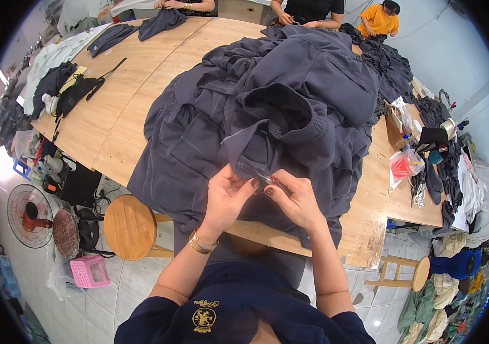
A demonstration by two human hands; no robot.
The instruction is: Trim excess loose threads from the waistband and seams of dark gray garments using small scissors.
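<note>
A large heap of dark grey garments lies on the wooden table in front of me. On top, one garment has a gathered elastic opening that gapes upward. My left hand pinches a raised fold of this garment between thumb and fingers. Close beside it, my right hand is closed on small thread snips, whose metal tip meets the cloth between both hands. Most of the snips is hidden by my fingers.
The wooden table curves around the heap. A black bag lies at left; a red-and-clear plastic bag is at right. A round stool and a fan stand at left. Several people handle dark cloth across the table.
</note>
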